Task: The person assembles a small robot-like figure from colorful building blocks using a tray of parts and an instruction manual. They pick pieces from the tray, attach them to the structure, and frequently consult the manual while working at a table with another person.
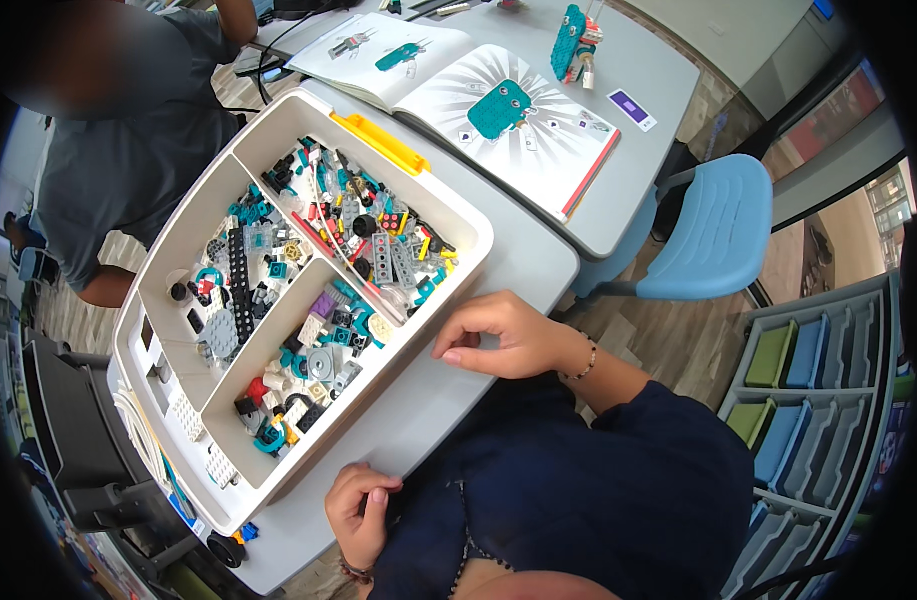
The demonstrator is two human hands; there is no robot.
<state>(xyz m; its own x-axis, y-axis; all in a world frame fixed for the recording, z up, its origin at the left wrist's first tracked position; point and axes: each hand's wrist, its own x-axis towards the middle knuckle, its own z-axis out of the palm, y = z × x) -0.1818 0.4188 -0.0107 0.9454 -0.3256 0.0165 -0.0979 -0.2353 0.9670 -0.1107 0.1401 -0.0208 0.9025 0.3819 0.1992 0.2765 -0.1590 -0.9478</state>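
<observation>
My right hand [500, 336] rests at the near table edge, close to the right side of a white storage bin [470, 222]. Its fingers curl loosely inward, and I see nothing in them. Lower down, my left hand [360, 512] is by the table's front edge, below the bin, with its fingers folded and nothing visible in the grip. The bin is split into compartments of loose building bricks, among them a long black toothed rack [239, 290], grey perforated beams [382, 260], a round grey plate [220, 332] and a purple brick [324, 305].
An open picture booklet [428, 105] lies behind the bin, and a teal brick model [570, 48] stands on the far table. To the right are a blue chair [713, 235] and shelves of coloured trays [808, 355]. Another person [138, 140] is at left.
</observation>
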